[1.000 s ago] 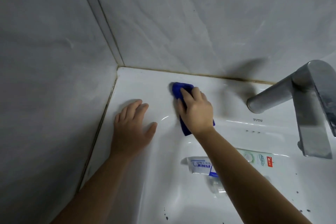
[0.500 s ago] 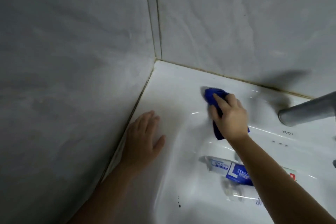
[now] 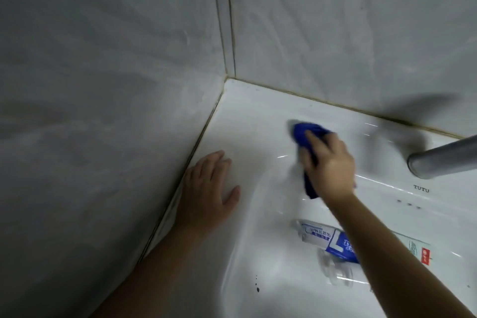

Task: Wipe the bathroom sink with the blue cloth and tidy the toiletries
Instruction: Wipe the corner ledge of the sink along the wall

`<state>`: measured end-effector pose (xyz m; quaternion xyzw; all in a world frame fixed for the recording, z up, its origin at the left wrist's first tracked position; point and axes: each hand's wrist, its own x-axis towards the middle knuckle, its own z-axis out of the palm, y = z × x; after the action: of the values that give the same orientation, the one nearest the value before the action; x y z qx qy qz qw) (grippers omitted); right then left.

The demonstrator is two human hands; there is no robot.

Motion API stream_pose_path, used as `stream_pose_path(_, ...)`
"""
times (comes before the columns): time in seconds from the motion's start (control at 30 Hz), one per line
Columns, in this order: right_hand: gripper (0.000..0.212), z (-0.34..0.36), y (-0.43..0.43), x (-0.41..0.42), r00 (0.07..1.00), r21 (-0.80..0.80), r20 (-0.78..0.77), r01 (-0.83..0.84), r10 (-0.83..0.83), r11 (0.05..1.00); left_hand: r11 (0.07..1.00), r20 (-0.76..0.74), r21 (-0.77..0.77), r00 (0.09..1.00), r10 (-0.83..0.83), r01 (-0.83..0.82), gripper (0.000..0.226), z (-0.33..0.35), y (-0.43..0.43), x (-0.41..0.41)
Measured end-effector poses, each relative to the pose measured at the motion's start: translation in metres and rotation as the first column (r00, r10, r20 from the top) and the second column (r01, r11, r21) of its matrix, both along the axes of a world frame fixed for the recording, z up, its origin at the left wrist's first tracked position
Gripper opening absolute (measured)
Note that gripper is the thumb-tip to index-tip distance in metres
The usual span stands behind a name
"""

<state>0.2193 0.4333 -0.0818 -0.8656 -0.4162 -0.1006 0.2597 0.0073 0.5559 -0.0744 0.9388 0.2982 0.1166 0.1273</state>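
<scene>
A: What does the sink (image 3: 258, 111) hold?
B: One toothpaste tube (image 3: 320, 233) lies in its basin, partly under the right forearm. Dark specks (image 3: 257, 289) dot the basin's near side.
A: The hands?
B: The left hand (image 3: 206, 188) rests flat, fingers straight, on the sink's left rim. The right hand (image 3: 327, 162) grips the one blue cloth (image 3: 302, 131), fingers curled over it, on the sink's back ledge.
A: Any change?
B: Hardly: both hands and cloth keep their places. One faucet spout (image 3: 444, 160) overhangs the sink's far right.

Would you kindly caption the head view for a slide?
Right hand presses a crumpled blue cloth on the white ceramic sink; left hand rests flat.
</scene>
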Motion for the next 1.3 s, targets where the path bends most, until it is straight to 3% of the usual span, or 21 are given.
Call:
stream_pose_path(0.07,0.038,0.004,-0.001,0.017,0.985,-0.011,-0.074,0.157,-0.157,0.988,1.0,0.004,0.004,1.0,0.001,-0.001,0.049,0.0,0.0,0.001)
stream_pose_path(0.13,0.038,0.011,0.031,0.011,0.968,-0.003,-0.174,0.185,-0.183,0.983,1.0,0.001,0.004,1.0,0.001,-0.001,0.05,-0.001,0.001,0.001)
stream_pose_path(0.27,0.042,0.015,0.108,-0.026,0.977,-0.065,-0.204,-0.071,0.057,0.995,1.0,-0.019,0.003,1.0,-0.002,0.002,0.052,-0.002,0.002,-0.001)
stream_pose_path(0.33,0.043,0.013,0.108,-0.023,0.979,-0.1,-0.197,-0.077,0.056,0.992,1.0,-0.008,-0.011,1.0,-0.003,0.003,0.052,-0.002,0.002,-0.001)
stream_pose_path(0.4,0.044,0.009,0.073,-0.006,0.967,-0.041,-0.21,0.137,-0.142,0.99,1.0,0.008,-0.012,1.0,-0.003,0.003,0.05,-0.001,0.002,-0.001)
stream_pose_path(0.5,0.044,0.008,-0.001,0.022,0.834,0.021,-0.216,0.524,-0.508,0.851,1.0,0.015,-0.008,1.0,0.01,-0.01,0.05,-0.001,0.002,-0.001)
stream_pose_path(0.57,0.044,0.011,-0.015,0.032,0.723,-0.018,-0.258,0.659,-0.641,0.752,1.0,0.01,-0.012,1.0,0.016,-0.016,0.051,-0.001,0.002,-0.001)
stream_pose_path(0.6,0.045,0.013,-0.007,0.031,0.716,-0.021,-0.273,0.663,-0.642,0.748,1.0,0.005,-0.01,1.0,0.014,-0.014,0.051,-0.001,0.002,-0.001)
stream_pose_path(0.67,0.044,0.016,0.026,0.018,0.85,-0.004,-0.246,0.48,-0.466,0.877,1.0,-0.003,-0.005,1.0,0.007,-0.007,0.051,-0.001,0.003,0.0)
stream_pose_path(0.73,0.039,0.014,0.061,-0.008,0.985,-0.016,-0.14,0.099,-0.1,0.995,1.0,-0.013,0.006,1.0,-0.002,0.002,0.052,-0.001,0.004,-0.001)
stream_pose_path(0.8,0.039,0.01,0.07,-0.016,0.995,-0.034,-0.076,-0.07,0.067,0.997,1.0,-0.021,0.019,1.0,0.0,0.0,0.053,0.0,0.004,-0.001)
stream_pose_path(0.9,0.04,0.004,0.021,0.002,0.974,0.016,-0.128,0.189,-0.186,0.982,1.0,0.006,0.023,1.0,0.01,-0.01,0.052,0.001,0.002,-0.001)
stream_pose_path(1.0,0.039,0.005,-0.046,0.021,0.846,-0.036,-0.155,0.512,-0.511,0.858,1.0,0.009,0.026,1.0,0.012,-0.012,0.052,0.002,0.001,0.0)
stream_pose_path(1.07,0.039,0.009,-0.053,0.025,0.793,-0.085,-0.152,0.584,-0.59,0.807,1.0,-0.006,0.011,1.0,0.018,-0.018,0.053,0.003,0.0,0.001)
stream_pose_path(1.17,0.042,0.014,-0.013,0.017,0.846,-0.069,-0.2,0.49,-0.494,0.869,0.999,-0.015,-0.015,0.999,0.03,-0.03,0.053,0.005,-0.002,0.001)
stream_pose_path(1.3,0.045,0.018,0.079,-0.008,0.987,-0.108,-0.153,0.036,-0.053,0.994,0.999,-0.016,-0.042,1.0,-0.002,0.001,0.052,0.004,-0.001,0.0)
